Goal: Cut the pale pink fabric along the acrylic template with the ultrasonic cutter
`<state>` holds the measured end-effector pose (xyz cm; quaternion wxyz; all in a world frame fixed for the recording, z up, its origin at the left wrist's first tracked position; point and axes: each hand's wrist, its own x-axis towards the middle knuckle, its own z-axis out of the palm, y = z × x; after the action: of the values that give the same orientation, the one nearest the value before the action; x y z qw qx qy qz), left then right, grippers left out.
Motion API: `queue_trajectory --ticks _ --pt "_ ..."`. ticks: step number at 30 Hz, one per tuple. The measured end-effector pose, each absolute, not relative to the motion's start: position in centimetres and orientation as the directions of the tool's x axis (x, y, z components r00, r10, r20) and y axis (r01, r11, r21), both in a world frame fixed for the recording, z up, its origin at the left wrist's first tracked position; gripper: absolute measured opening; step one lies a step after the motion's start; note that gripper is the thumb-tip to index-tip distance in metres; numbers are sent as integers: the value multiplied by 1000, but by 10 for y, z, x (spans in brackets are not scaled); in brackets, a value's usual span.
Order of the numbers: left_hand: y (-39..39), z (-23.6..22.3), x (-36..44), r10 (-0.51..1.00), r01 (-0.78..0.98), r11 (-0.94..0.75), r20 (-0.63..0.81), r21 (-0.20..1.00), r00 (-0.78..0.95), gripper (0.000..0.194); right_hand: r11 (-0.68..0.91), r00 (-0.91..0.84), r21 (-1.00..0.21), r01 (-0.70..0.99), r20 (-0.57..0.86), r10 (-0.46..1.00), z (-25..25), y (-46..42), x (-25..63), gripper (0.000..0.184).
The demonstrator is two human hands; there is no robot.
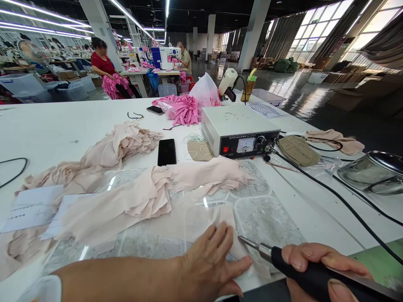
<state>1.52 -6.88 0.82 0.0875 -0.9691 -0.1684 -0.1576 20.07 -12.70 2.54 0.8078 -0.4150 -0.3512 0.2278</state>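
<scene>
My left hand (209, 256) lies palm down with fingers spread, pressing on a thin beige fabric piece (201, 218) over a glossy, marble-patterned clear mat (267, 218). My right hand (315, 253) is wrapped round a black-handled corded hand tool (292, 264). The tool's pointed metal tip is at the fabric's right edge, just right of my left thumb and fingers; I cannot tell whether it touches. Beyond my hands, layered beige fabric pieces (126, 201) and a second beige stack (208, 174) are spread on the mat. More beige cloth (116, 147) is heaped at the left.
A control box (242, 142) with a dial stands behind, its black cable (333, 197) running along the right. Nearby are a black phone (166, 152), pink strips (185, 110), cardboard templates (299, 151), a metal pot (373, 174) and paper sheets (31, 207). Two people sit farther back.
</scene>
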Motion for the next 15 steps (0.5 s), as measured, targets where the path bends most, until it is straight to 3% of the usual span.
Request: queue_trajectory --ticks 11,15 --pt "-69 6 16 303 350 -933 345 -81 888 60 522 640 -851 -60 369 674 28 -124 200 15" --pt "-66 2 15 288 317 -948 336 -34 897 57 515 677 -855 -57 346 649 19 -128 207 9"
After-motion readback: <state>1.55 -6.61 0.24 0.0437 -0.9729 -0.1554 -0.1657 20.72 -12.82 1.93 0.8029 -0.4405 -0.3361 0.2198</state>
